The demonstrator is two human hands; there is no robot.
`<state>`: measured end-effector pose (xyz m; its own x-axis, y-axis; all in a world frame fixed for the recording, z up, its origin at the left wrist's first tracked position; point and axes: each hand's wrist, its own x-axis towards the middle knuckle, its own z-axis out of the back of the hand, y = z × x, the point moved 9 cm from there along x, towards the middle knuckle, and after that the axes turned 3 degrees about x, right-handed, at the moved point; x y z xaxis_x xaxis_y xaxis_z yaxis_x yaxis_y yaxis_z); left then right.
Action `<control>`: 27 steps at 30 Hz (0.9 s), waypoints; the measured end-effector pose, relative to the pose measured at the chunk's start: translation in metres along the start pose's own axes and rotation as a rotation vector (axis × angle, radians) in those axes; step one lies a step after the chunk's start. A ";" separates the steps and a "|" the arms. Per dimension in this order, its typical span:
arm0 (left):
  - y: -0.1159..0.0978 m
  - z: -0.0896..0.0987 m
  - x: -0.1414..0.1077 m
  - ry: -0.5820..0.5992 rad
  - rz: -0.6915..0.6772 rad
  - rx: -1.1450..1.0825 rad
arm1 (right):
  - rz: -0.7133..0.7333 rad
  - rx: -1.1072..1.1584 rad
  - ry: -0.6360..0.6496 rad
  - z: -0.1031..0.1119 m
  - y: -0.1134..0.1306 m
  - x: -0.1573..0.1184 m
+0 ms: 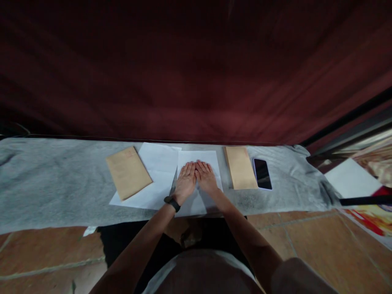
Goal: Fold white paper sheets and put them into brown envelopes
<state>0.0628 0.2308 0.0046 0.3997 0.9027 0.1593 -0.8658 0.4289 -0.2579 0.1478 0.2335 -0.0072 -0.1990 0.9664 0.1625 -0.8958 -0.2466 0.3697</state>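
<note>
A sheet of white paper [196,156] lies on the cloth-covered table in front of me. My left hand [185,179] rests flat on it with the fingers stretched forward, a dark watch on the wrist. Beside it, my right hand [206,176] also lies flat on the paper, its fingertips close to those of the left. Neither hand grips anything. More white paper [161,163] lies just left of the sheet, partly under a brown envelope [128,173]. To the right is a stack of brown envelopes [241,167].
A phone [262,173] with a dark screen lies right of the envelope stack. The grey cloth [55,179] covers the narrow table. A dark red curtain [196,81] hangs behind it. At far right, a white sheet [352,177] sits near a black bar [364,201].
</note>
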 end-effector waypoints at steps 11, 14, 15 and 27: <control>0.036 -0.001 0.028 0.011 0.124 0.073 | -0.124 -0.114 -0.039 0.015 -0.048 0.030; 0.047 0.002 0.034 -0.007 0.136 0.058 | -0.137 -0.114 -0.071 0.019 -0.059 0.034; 0.052 0.003 0.036 -0.015 0.142 0.054 | -0.141 -0.111 -0.079 0.020 -0.062 0.034; 0.024 0.027 -0.035 -0.086 0.085 -0.029 | -0.181 -0.056 -0.113 0.037 -0.053 0.003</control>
<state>0.0203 0.2089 0.0182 0.2970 0.9301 0.2164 -0.8859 0.3529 -0.3009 0.2098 0.2469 0.0077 0.0098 0.9795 0.2012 -0.9341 -0.0629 0.3515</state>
